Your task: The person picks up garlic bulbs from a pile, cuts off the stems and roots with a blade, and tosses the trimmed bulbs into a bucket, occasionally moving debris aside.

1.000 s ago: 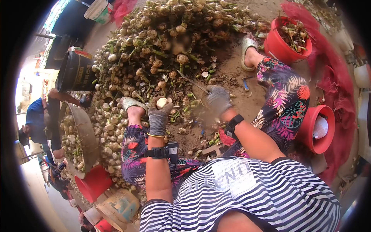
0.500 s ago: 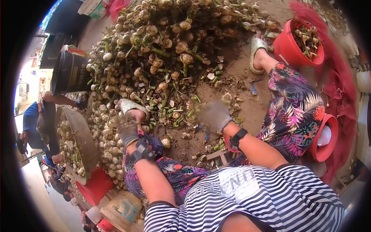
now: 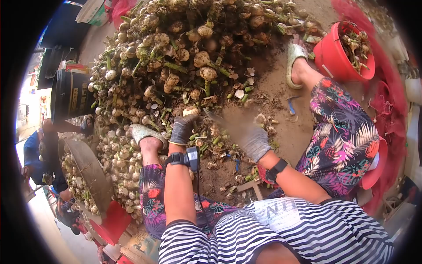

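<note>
My left hand (image 3: 182, 128), in a grey work glove, is closed round a garlic bulb (image 3: 190, 111) whose pale end shows above the fingers. To its right is my right hand (image 3: 254, 140), also gloved; a blurred patch in the view covers its fingers. A thin grey knife blade (image 3: 212, 116) sticks out from that hand toward the bulb, with a small gap between them. Just beyond both hands rises a big heap of garlic (image 3: 176, 48) with stems on. Cut stem pieces (image 3: 217, 140) and dry skins litter the ground below the hands.
Trimmed bulbs (image 3: 121, 163) lie beside my left foot. A red bucket (image 3: 325, 55) with garlic stands at the right, near red netting (image 3: 389, 105). At the left are a black bucket (image 3: 66, 94) and a tilted tub (image 3: 90, 163) of garlic, with another person (image 3: 33, 147) beyond.
My left hand has moved up and right from the trimmed bulbs by my foot, and a garlic bulb now shows in it. The knife blade has come into sight at my right hand.
</note>
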`<state>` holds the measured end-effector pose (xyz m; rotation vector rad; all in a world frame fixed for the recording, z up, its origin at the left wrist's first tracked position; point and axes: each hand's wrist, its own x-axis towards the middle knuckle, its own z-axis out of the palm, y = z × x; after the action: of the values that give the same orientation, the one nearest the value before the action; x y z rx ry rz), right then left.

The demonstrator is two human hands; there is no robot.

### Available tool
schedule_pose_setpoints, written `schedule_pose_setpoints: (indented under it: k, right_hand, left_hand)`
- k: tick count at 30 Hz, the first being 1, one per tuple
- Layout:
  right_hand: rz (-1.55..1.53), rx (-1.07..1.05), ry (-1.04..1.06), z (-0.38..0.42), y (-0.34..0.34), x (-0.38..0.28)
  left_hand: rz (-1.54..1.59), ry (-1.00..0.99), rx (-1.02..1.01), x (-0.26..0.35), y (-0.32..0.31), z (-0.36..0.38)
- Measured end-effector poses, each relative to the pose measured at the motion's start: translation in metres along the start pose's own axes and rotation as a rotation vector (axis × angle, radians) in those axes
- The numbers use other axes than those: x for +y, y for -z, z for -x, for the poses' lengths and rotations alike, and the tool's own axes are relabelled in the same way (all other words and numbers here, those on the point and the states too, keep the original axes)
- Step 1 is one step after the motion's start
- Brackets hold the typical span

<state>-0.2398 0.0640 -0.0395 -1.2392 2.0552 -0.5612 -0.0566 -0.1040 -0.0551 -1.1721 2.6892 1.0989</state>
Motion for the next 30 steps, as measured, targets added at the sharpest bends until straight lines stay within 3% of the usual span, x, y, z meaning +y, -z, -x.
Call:
schedule_pose_setpoints:
  k: [1,3,5,7,11,13,14,15,17,19,20,22,23,25,26,28,30]
  right_hand:
    - [0.081,0.009,0.086,0.004,0.006,-0.007]
    - [0.162,0.026,0.172,0.014,0.017,-0.022]
    - [0.133,0.060,0.306,0.027,0.026,-0.037]
    - [0.090,0.121,0.338,0.047,0.051,-0.053]
    - [0.104,0.091,0.461,0.066,0.064,-0.053]
    - [0.086,0.094,0.485,0.068,0.068,-0.046]
    - [0.087,0.041,0.452,0.062,0.064,-0.037]
    - [0.214,-0.070,0.331,0.050,0.054,-0.016]
    - [0.146,-0.207,-0.124,0.026,0.057,0.023]
    - [-0.067,0.058,-0.115,0.026,0.057,0.009]
    - [-0.066,0.061,-0.105,0.028,0.058,0.003]
    - [-0.024,0.220,0.083,0.042,0.069,-0.018]
    - [-0.025,0.223,0.080,0.047,0.072,-0.024]
    - [-0.366,0.286,0.262,0.058,0.071,-0.034]
    - [-0.365,0.282,0.262,0.064,0.069,-0.043]
    - [-0.352,0.310,0.508,0.074,0.060,-0.061]
    - [-0.287,0.260,0.456,0.075,0.047,-0.063]
  left_hand:
    - [-0.691,-0.024,-0.159,0.046,0.009,0.011]
    - [-0.443,-0.475,0.210,0.016,-0.013,0.038]
    - [0.249,-0.189,0.099,0.030,-0.026,0.062]
    - [-0.350,-0.365,0.301,0.023,-0.040,0.075]
    - [-0.563,-0.467,0.468,0.064,-0.024,0.103]
    - [-0.580,-0.243,0.204,0.092,-0.019,0.104]
    - [-0.584,-0.246,0.210,0.109,-0.017,0.108]
    - [0.079,-0.166,0.197,0.137,-0.012,0.115]
    - [1.390,0.026,0.116,0.173,0.002,0.123]
    - [1.376,-0.039,0.124,0.160,0.001,0.118]
    - [1.307,0.146,0.272,0.153,0.002,0.113]
    - [0.820,0.276,0.555,0.137,-0.005,0.113]
    - [0.819,0.274,0.551,0.130,-0.005,0.115]
    - [1.739,0.263,0.426,0.129,-0.005,0.122]
    - [1.741,0.266,0.429,0.130,-0.008,0.121]
    - [2.034,0.198,0.640,0.138,-0.016,0.114]
    - [2.254,0.230,0.850,0.143,-0.015,0.111]
